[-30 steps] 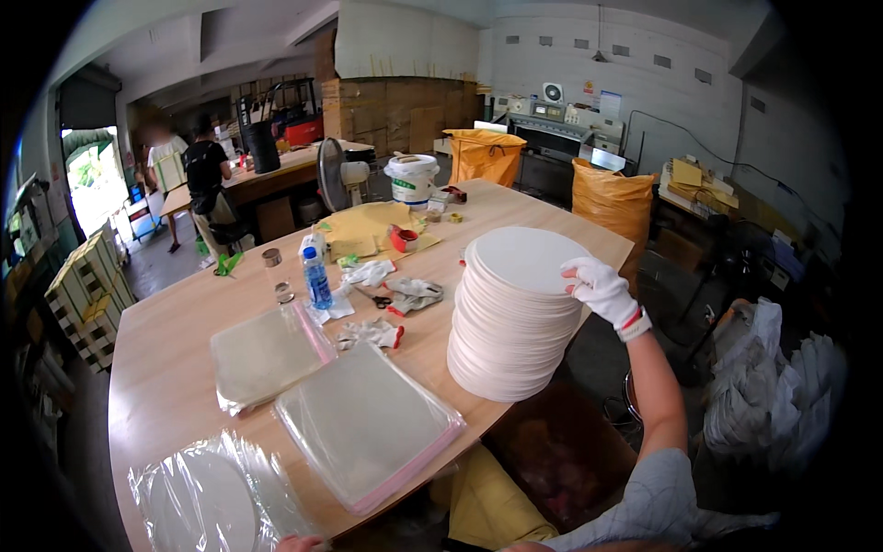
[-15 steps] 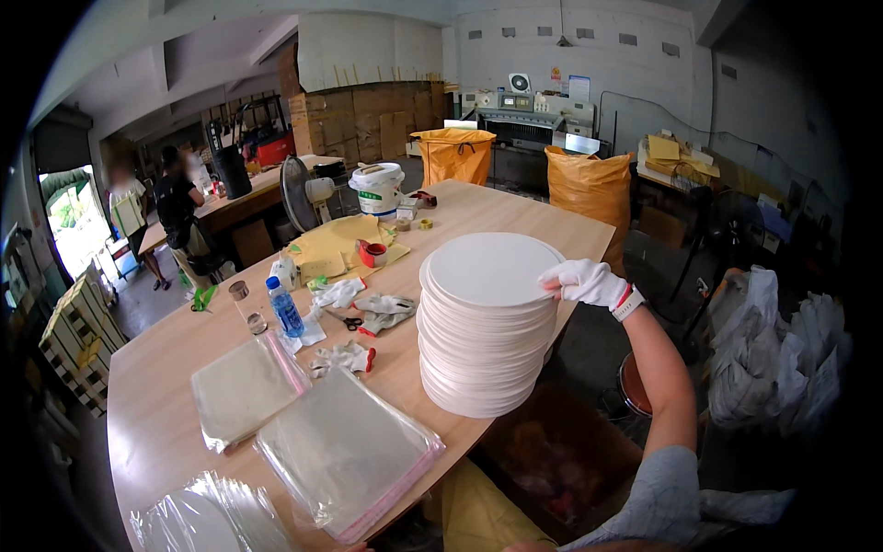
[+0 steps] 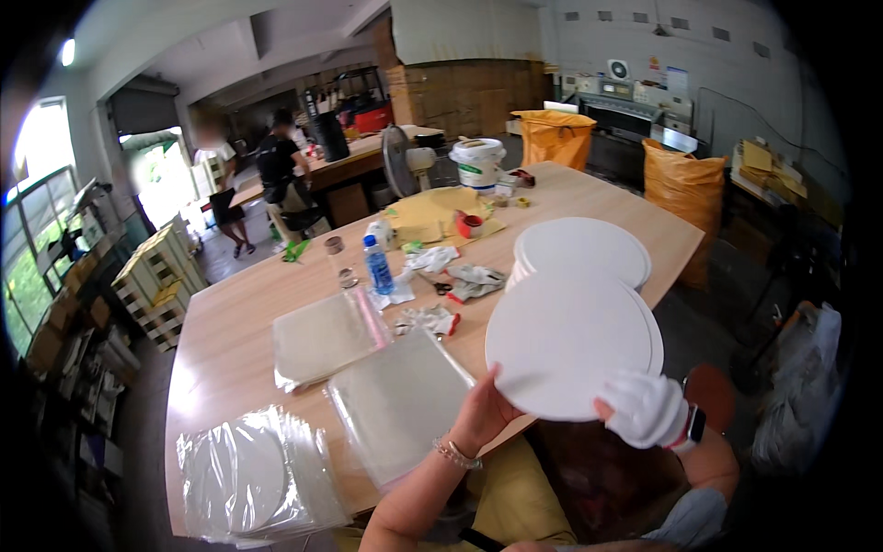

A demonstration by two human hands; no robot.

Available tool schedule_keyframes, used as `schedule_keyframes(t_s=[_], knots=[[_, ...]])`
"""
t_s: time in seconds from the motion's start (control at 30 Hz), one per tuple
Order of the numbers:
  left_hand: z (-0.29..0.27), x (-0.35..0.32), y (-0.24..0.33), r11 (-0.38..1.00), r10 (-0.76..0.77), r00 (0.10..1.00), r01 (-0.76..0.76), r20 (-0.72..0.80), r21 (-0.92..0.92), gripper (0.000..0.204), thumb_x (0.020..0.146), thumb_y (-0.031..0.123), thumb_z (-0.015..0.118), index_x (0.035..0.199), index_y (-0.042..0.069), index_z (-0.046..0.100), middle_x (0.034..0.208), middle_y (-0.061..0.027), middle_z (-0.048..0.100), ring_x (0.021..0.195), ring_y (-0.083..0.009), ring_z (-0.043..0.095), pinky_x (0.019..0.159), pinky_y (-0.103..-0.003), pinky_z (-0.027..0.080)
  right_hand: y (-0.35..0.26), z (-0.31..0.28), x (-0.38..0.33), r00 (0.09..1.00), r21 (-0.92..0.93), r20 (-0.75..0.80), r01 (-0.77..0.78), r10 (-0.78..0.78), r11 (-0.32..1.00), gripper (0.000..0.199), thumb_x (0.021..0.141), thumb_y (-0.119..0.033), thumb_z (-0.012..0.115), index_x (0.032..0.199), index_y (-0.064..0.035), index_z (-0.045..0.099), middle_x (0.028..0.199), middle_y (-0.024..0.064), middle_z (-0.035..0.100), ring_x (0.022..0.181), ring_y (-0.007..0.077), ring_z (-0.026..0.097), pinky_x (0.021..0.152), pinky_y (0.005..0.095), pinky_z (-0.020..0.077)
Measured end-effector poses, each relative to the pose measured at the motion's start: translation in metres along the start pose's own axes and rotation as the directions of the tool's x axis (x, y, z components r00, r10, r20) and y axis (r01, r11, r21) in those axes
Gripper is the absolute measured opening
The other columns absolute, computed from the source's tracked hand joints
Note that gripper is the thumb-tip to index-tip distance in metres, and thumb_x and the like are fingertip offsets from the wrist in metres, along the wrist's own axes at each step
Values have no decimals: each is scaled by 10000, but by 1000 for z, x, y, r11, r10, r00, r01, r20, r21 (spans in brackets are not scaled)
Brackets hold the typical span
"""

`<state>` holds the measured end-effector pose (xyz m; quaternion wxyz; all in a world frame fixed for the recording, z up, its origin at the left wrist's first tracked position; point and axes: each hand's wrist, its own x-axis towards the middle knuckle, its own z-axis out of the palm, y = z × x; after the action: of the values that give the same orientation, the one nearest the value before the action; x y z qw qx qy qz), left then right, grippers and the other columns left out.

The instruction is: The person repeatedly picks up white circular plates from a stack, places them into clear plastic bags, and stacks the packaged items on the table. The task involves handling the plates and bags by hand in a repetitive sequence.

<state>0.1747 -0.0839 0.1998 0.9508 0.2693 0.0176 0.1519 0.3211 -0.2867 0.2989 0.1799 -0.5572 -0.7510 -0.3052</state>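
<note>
My left hand [image 3: 478,414] is bare and grips the lower left rim of one white round board [image 3: 563,345], thumb on its face; my right hand [image 3: 644,408], in a white glove with a watch at the wrist, clasps the lower right rim; between them the board is lifted clear of the bench [image 3: 239,331] and tilted toward me, just in front of the stack of boards [image 3: 581,250] it appears to have come from; I judge the work to be early, since only that one board is off the stack and the stack looks nearly full; how many boards it holds I cannot count, the edges being hidden behind the lifted one.

On the bench to my left lie two piles of flat clear bags [image 3: 397,400], one nearer and one behind it [image 3: 322,339]; at the near left corner sits one heap of round boards already in plastic wrap [image 3: 248,474], number unclear, so some packing seems done.

Farther out I count one water bottle [image 3: 378,265], one white bucket [image 3: 478,163], one fan [image 3: 397,161], some loose gloves and scraps [image 3: 460,276]; two orange sacks [image 3: 685,184] stand past the far edge; two people [image 3: 280,179] stand near the doorway.
</note>
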Motion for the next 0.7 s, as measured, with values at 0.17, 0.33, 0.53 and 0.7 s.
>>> schedule_keyframes(t_s=[0.17, 0.33, 0.53, 0.7], knots=[[-27, -48, 3, 905, 246, 939, -134, -241, 405, 371, 884, 142, 558, 1201, -18, 451, 1124, -114, 559, 988, -187, 571, 828, -319, 484, -12, 26, 2, 959, 348, 60, 241, -278, 906, 184, 693, -168, 688, 771, -39, 583, 907, 125, 588, 848, 292, 569, 710, 392, 493], [-75, -111, 28, 650, 474, 836, -121, -276, 750, 238, 878, 124, 578, 1065, -23, 567, 978, -62, 632, 897, -134, 590, 784, -281, 479, 10, 139, -20, 841, 498, -229, -331, 490, 801, 687, 693, -61, 700, 1282, 36, 359, 1143, 191, 547, 1046, 332, 536, 899, 362, 425], [-142, -151, 57, 446, 648, 734, -147, -205, 883, 168, 847, 69, 604, 1006, 26, 572, 920, -7, 608, 877, -85, 534, 791, -238, 435, -1, 280, 3, 788, 826, 448, -545, 423, 140, 487, 810, -76, 528, 1260, 10, 364, 1050, 125, 563, 938, 189, 543, 842, 319, 437], [-187, -142, 44, 487, 770, 555, -191, -316, 852, 273, 750, 9, 608, 982, 55, 474, 846, -6, 525, 794, -98, 501, 718, -240, 425, -48, 304, 15, 718, 778, 560, -628, 414, 37, 413, 837, -113, 473, 1238, -48, 398, 971, 99, 573, 874, 172, 560, 802, 311, 436]])
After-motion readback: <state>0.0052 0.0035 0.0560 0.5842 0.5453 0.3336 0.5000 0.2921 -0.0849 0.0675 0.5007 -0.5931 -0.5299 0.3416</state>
